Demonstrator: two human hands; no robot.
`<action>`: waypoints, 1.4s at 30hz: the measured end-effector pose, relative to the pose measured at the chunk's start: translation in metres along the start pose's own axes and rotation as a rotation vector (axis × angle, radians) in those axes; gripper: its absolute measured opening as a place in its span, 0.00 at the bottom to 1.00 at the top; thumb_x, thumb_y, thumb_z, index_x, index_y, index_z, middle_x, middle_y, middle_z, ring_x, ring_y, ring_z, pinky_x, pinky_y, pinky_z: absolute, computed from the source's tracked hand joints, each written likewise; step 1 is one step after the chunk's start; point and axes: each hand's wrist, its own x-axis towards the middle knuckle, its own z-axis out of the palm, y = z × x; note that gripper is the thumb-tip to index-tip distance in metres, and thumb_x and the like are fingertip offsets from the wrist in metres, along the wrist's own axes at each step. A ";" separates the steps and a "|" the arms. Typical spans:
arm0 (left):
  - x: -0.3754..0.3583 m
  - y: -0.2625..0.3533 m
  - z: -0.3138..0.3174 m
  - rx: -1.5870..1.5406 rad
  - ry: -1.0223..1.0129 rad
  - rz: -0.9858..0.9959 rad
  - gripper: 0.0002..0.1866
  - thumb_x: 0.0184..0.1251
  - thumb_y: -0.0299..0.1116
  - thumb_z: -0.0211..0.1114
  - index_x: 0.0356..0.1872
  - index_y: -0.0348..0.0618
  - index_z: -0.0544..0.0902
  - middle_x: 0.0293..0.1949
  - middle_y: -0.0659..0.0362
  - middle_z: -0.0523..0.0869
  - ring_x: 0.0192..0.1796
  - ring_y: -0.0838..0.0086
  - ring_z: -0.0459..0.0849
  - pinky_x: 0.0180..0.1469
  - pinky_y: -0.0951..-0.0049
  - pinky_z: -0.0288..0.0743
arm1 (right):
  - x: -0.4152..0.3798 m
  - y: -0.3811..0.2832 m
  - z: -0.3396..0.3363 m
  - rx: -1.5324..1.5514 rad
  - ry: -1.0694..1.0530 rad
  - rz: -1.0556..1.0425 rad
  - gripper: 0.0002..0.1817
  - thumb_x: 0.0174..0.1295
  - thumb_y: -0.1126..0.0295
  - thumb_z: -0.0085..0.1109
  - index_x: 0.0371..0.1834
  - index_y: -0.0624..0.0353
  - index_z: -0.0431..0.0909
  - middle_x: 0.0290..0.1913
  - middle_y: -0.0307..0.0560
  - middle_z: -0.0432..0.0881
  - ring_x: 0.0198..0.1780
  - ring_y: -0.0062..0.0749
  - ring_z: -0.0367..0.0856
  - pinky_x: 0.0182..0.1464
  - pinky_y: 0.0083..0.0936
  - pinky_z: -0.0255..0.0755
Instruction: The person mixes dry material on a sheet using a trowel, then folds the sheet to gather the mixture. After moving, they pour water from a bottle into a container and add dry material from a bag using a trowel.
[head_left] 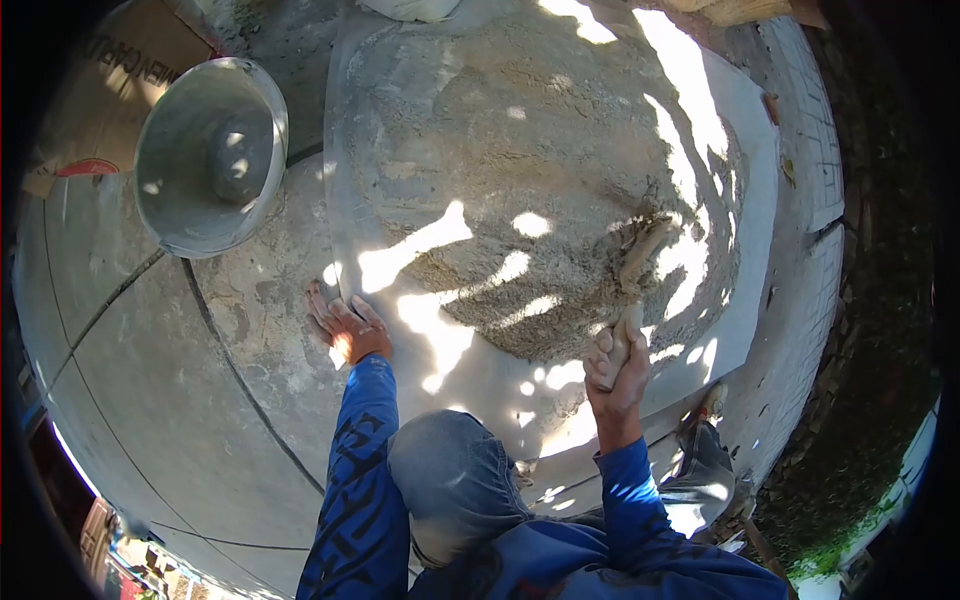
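My right hand (618, 372) is wrapped round the handle of a trowel (645, 255), whose blade rests at the right part of a grey mortar pile (520, 190). The pile is spread over a pale sheet (752, 250). Near the sheet's left edge, my left hand (350, 325) lies on the ground with its fingers spread, holding nothing.
A grey bucket (225, 160) stands at the upper left, beside a cardboard piece (100, 90). Dark cracks cross the concrete floor (130, 370) on the left. A pale block edge (805, 130) and green plants (850, 500) are at the right.
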 end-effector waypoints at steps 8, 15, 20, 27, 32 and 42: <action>-0.004 0.004 -0.011 -0.026 0.290 0.179 0.25 0.73 0.42 0.42 0.51 0.22 0.72 0.72 0.42 0.55 0.76 0.53 0.50 0.75 0.52 0.41 | 0.002 0.095 0.047 -0.869 -0.394 0.218 0.13 0.66 0.58 0.56 0.39 0.57 0.71 0.19 0.36 0.71 0.17 0.20 0.70 0.16 0.21 0.64; 0.001 0.001 0.001 0.134 0.047 0.018 0.29 0.74 0.45 0.42 0.58 0.25 0.69 0.64 0.37 0.68 0.71 0.50 0.60 0.75 0.52 0.45 | 0.030 0.207 0.002 -1.192 -0.380 -0.430 0.18 0.61 0.64 0.61 0.48 0.67 0.73 0.28 0.55 0.80 0.26 0.30 0.77 0.30 0.29 0.71; 0.000 -0.003 0.012 -0.003 0.345 0.151 0.35 0.75 0.54 0.36 0.62 0.28 0.67 0.64 0.34 0.66 0.70 0.46 0.59 0.74 0.51 0.45 | 0.017 0.156 0.004 -0.926 -0.150 -0.273 0.16 0.60 0.67 0.60 0.47 0.66 0.70 0.34 0.59 0.81 0.33 0.43 0.80 0.36 0.34 0.73; -0.002 0.001 0.001 -0.039 0.204 0.078 0.40 0.74 0.59 0.26 0.67 0.30 0.62 0.68 0.35 0.60 0.74 0.48 0.51 0.76 0.51 0.40 | 0.014 0.092 0.004 -0.716 0.029 0.103 0.28 0.63 0.69 0.54 0.65 0.65 0.61 0.24 0.45 0.77 0.13 0.25 0.71 0.12 0.23 0.64; -0.003 -0.001 0.005 -0.032 0.154 0.047 0.40 0.74 0.59 0.28 0.68 0.31 0.61 0.69 0.36 0.59 0.75 0.48 0.50 0.76 0.51 0.39 | 0.002 0.029 -0.011 -0.361 -0.077 0.100 0.13 0.67 0.61 0.53 0.43 0.60 0.69 0.21 0.40 0.71 0.12 0.21 0.67 0.11 0.20 0.62; 0.000 0.000 0.003 0.006 0.182 -0.001 0.36 0.75 0.56 0.34 0.70 0.33 0.59 0.71 0.39 0.58 0.73 0.46 0.54 0.74 0.48 0.46 | -0.024 -0.033 -0.034 -0.241 -0.005 0.017 0.17 0.72 0.55 0.43 0.43 0.60 0.69 0.22 0.39 0.70 0.13 0.19 0.65 0.12 0.14 0.58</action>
